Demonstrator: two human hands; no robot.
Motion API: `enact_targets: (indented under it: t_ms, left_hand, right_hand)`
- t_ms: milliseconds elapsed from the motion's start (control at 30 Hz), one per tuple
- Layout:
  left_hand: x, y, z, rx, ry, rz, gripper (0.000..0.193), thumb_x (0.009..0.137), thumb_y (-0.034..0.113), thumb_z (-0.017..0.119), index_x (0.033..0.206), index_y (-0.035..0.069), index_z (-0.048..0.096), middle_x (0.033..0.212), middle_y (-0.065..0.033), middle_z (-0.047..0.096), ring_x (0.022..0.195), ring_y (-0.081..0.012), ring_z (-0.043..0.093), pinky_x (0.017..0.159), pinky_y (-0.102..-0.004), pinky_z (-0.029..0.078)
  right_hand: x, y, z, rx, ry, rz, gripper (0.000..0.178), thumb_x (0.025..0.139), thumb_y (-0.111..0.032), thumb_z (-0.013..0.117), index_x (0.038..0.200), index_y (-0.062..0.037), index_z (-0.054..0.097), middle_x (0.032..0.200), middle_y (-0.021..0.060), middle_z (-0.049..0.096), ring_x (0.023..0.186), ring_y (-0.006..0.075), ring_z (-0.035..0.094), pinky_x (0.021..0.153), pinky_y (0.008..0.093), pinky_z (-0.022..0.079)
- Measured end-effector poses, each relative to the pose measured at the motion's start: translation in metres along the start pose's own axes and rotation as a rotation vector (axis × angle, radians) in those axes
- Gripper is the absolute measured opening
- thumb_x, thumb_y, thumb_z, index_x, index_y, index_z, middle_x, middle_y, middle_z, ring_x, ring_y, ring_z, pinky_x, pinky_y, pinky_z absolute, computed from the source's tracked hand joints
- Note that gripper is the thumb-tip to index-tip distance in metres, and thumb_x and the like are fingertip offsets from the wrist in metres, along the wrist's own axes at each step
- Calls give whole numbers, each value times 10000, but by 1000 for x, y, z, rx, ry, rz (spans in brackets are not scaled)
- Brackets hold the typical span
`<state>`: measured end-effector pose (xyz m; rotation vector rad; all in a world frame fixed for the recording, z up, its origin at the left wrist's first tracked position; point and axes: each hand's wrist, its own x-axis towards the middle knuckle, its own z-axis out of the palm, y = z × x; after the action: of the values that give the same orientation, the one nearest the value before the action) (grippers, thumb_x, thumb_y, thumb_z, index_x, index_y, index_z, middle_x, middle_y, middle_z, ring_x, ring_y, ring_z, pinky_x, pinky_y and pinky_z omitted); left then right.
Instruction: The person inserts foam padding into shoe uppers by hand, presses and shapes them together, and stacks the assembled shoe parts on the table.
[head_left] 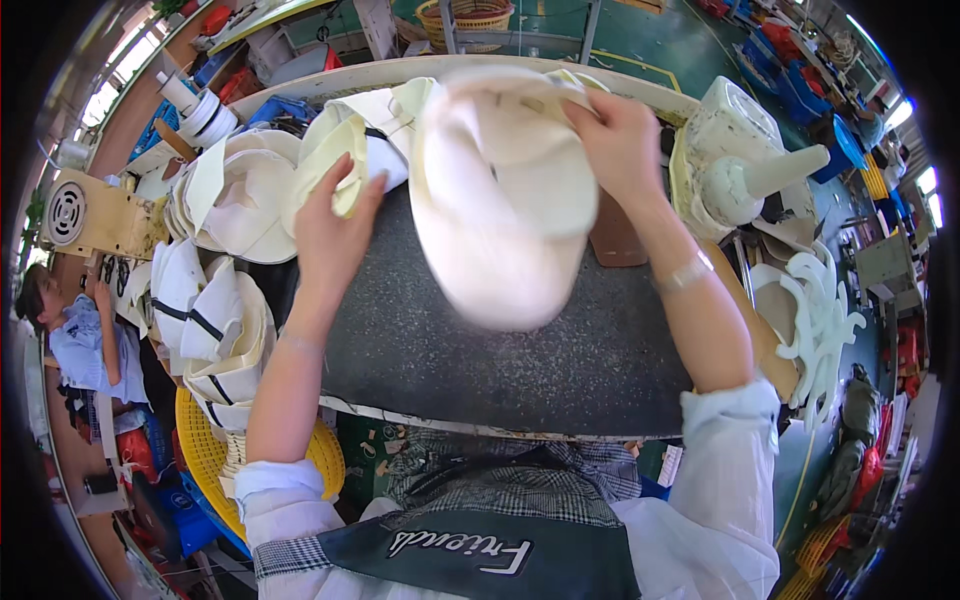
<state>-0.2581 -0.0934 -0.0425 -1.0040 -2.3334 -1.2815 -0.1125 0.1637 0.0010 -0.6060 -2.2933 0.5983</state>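
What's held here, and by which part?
The right hand holds a hollow cream piece by its upper right edge; whether the left hand grips the pale yellow piece cannot be told.

1 blurred wht pc (505, 225), 2 hands (622, 142)

Cream cupped piece (505, 220); motion-blurred; held aloft; over dark worktop (480, 385)
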Motion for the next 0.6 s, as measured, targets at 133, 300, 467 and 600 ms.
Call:
enact_targets:
  t_ms: [133, 300, 467, 600]
  left_hand:
    - [-2, -55, 12, 399, -235, -20, 452, 815, 300, 687, 1132, -4, 583, 950, -216, 653, 817, -388, 630, 750, -439, 496]
    - [-24, -33, -4, 399, -209, 20, 151, 838, 155, 622, 921, 30, 631, 781, -187, 646, 602, -375, 602, 573, -455, 477]
    - [-77, 72, -28, 359, -129, 385, 76, 760, 43, 603, 831, 44, 575, 724, -129, 605, 560, -290, 610, 501, -376, 482]
    - [-120, 78, -11, 223, -375, 357, 168, 728, 14, 611, 890, 38, 578, 801, -115, 602, 578, -274, 613, 486, -357, 484]
  right_hand:
    - [53, 43, 57, -656, -162, -1, 184, 826, -127, 584, 951, -43, 689, 856, 132, 685, 798, 269, 662, 802, 370, 496]
    - [20, -22, 108, -306, -187, -466, 426, 855, -123, 483, 1280, -125, 515, 1306, 115, 527, 1288, 267, 424, 1115, 473, 212]
    - [-16, -28, 161, -637, -550, -556, 372, 874, -201, 503, 1230, -131, 584, 1328, 65, 528, 1342, 298, 359, 1130, 560, 125]
    - [-28, -20, 148, 246, -238, -543, 316, 864, -243, 543, 1102, -65, 650, 1062, 140, 648, 1038, 293, 589, 954, 454, 417]
